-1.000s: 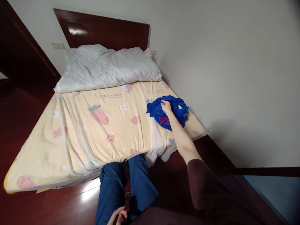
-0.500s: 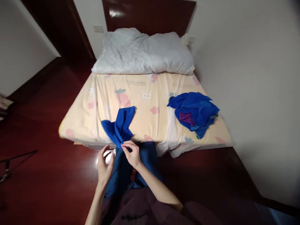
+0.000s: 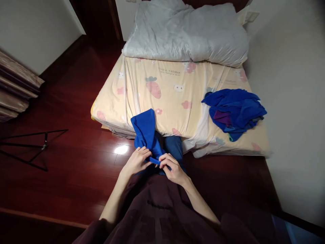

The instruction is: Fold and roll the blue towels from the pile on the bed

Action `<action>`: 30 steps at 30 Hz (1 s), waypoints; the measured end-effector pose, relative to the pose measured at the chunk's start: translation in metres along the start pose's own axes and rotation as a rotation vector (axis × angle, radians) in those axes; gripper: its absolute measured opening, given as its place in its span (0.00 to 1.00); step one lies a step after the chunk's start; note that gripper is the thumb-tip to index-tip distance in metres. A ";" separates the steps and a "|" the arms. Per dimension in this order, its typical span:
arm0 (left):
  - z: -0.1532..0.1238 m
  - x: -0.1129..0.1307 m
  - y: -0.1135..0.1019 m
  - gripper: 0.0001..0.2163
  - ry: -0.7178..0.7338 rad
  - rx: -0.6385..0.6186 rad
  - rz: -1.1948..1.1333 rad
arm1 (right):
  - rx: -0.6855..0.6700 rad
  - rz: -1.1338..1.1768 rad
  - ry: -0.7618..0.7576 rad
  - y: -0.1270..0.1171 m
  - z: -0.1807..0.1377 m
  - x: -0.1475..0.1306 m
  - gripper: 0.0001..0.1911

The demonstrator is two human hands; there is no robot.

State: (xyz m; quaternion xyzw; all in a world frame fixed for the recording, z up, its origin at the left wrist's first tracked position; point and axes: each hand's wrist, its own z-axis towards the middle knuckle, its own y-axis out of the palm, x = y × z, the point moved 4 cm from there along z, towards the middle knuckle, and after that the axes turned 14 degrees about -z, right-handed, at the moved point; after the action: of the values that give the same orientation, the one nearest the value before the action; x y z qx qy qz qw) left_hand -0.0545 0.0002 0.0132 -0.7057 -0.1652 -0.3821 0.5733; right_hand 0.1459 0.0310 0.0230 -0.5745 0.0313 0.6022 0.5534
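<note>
Blue cloth (image 3: 144, 127) up front at the foot of the bed, just before the lap, bunched along the near edge and spread wider toward a pointed far corner; perhaps clear of the mattress, though hard to judge from overhead. Pinched between thumb and fingers of the left hand (image 3: 138, 160) at one end of that near edge, knuckles up, and likewise nipped by the right hand (image 3: 173, 168) at the other end, with a narrow folded strip of the same fabric stretched across the gap between. Both grips closed on cloth. Beneath and beyond, blue trousers (image 3: 175, 147) up against the bed edge; nearer, a dark maroon shirt (image 3: 152, 210) with sleeves pushed back from both forearms. Ahead, a pale yellow fitted sheet (image 3: 167, 101) printed with pink carrots, flowers and white rabbit faces, under thin translucent folds. On its right side, well apart from both hands, a crumpled pile of blue fabric (image 3: 238, 110) with a purple piece (image 3: 222, 118) showing at the front and a green edge at the bottom. Across the far end, a light grey quilt (image 3: 188, 37) folded over in a thick band. To the left, on a dark red wooden floor (image 3: 76, 183), black tripod legs (image 3: 42, 146) and, farther off, a striped curtain (image 3: 12, 91) near the wall.
</note>
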 end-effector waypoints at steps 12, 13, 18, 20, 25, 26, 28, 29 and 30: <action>-0.092 -0.060 -0.072 0.03 -0.228 0.057 -0.054 | 0.251 -0.074 0.306 -0.102 -0.046 0.023 0.05; -0.097 -0.060 -0.078 0.03 -0.234 0.082 -0.048 | 0.206 -0.086 0.330 -0.104 -0.047 0.023 0.06; -0.117 -0.061 -0.108 0.13 -0.233 0.219 0.049 | -0.124 -0.046 0.459 -0.083 -0.054 0.031 0.22; -0.130 -0.066 -0.119 0.14 -0.226 0.265 0.059 | -0.298 -0.027 0.500 -0.071 -0.064 0.041 0.24; -0.172 -0.085 -0.140 0.17 -0.206 0.397 0.125 | -0.504 -0.134 0.554 -0.060 -0.090 0.069 0.19; -0.179 -0.089 -0.144 0.16 -0.223 0.428 0.144 | -0.492 -0.164 0.559 -0.061 -0.092 0.074 0.18; -0.188 -0.094 -0.150 0.16 -0.264 0.480 0.160 | -0.449 -0.202 0.564 -0.066 -0.096 0.085 0.16; -0.191 -0.096 -0.154 0.15 -0.280 0.504 0.154 | -0.425 -0.209 0.567 -0.068 -0.097 0.091 0.15; -0.192 -0.096 -0.157 0.15 -0.288 0.527 0.137 | -0.403 -0.211 0.570 -0.070 -0.097 0.096 0.15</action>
State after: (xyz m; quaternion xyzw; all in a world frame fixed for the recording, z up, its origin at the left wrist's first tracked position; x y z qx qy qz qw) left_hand -0.2898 -0.1141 0.0600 -0.5890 -0.2900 -0.1827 0.7318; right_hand 0.2853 0.0532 -0.0382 -0.8169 0.0056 0.3518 0.4571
